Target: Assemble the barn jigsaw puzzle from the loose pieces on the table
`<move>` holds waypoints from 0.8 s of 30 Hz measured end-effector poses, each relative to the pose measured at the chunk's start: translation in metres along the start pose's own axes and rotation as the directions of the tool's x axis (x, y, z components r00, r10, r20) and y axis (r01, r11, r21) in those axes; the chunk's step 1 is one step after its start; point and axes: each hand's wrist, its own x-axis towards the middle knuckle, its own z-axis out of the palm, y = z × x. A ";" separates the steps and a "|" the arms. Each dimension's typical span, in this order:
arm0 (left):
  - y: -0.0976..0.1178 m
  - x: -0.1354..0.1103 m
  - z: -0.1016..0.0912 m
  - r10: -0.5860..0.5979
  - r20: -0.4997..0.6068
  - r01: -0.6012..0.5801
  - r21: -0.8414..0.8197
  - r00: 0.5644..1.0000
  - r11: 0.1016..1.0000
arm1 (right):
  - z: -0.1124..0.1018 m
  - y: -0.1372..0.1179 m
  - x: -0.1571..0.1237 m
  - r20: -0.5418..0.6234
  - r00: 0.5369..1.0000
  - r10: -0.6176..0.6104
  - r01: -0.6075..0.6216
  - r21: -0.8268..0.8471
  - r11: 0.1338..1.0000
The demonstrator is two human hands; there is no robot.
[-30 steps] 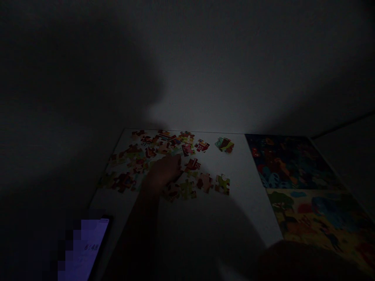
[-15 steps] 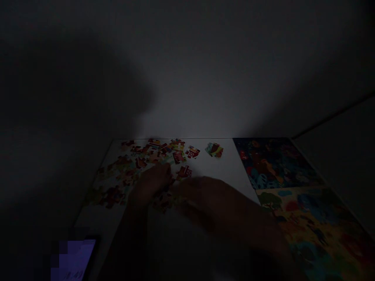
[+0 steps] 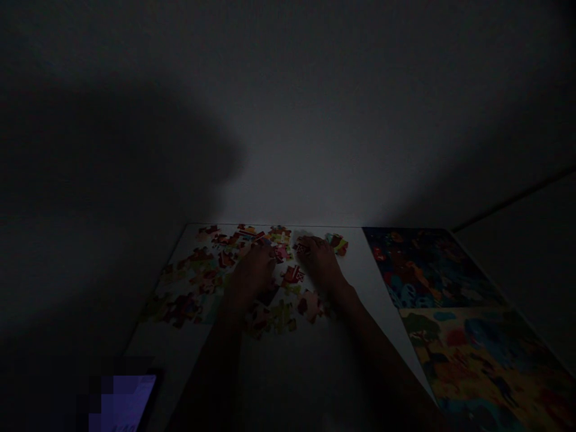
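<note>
Dim wall (image 3: 288, 150) behind white counter (image 3: 372, 282); puzzle pcs (image 3: 282, 315) scattered L to ctr. L hand (image 3: 252, 270) low over pcs, fingers curled, grip can't be determined. R hand (image 3: 324, 264): fingers at dark-red pc (image 3: 299, 247), grip likewise unclear. Two picture panels (image 3: 434, 264) far R; lit phone (image 3: 123, 399) lower L.

Puzzle pieces (image 3: 204, 279), scattered

Red, green, pink, brown; tabbed edges; too dark for finer detail. Lying flat on white tabletop (image 3: 365, 270), crowded and overlapping toward left. Barn piece (image 3: 293, 274) red, mid-spread. Second red piece (image 3: 300, 247) beyond it, partly covered. Green piece (image 3: 282, 317), pink piece (image 3: 308, 305) at near edge. Green-yellow cluster (image 3: 338, 244) far right.
</note>
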 end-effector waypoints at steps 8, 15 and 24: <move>-0.009 0.010 0.029 0.050 -0.182 -0.038 0.071 0.982 0.997 | 0.000 0.009 0.003 -0.065 0.994 -0.089 0.095 0.091 0.991; -0.018 0.010 0.037 0.108 -0.253 -0.114 -0.011 0.961 0.993 | -0.012 -0.019 -0.002 -0.053 0.996 -0.078 0.077 -0.013 0.997; -0.014 0.019 0.036 0.041 -0.120 -0.059 -0.144 0.992 0.988 | 0.002 -0.020 -0.008 0.063 0.987 -0.151 0.150 0.016 0.988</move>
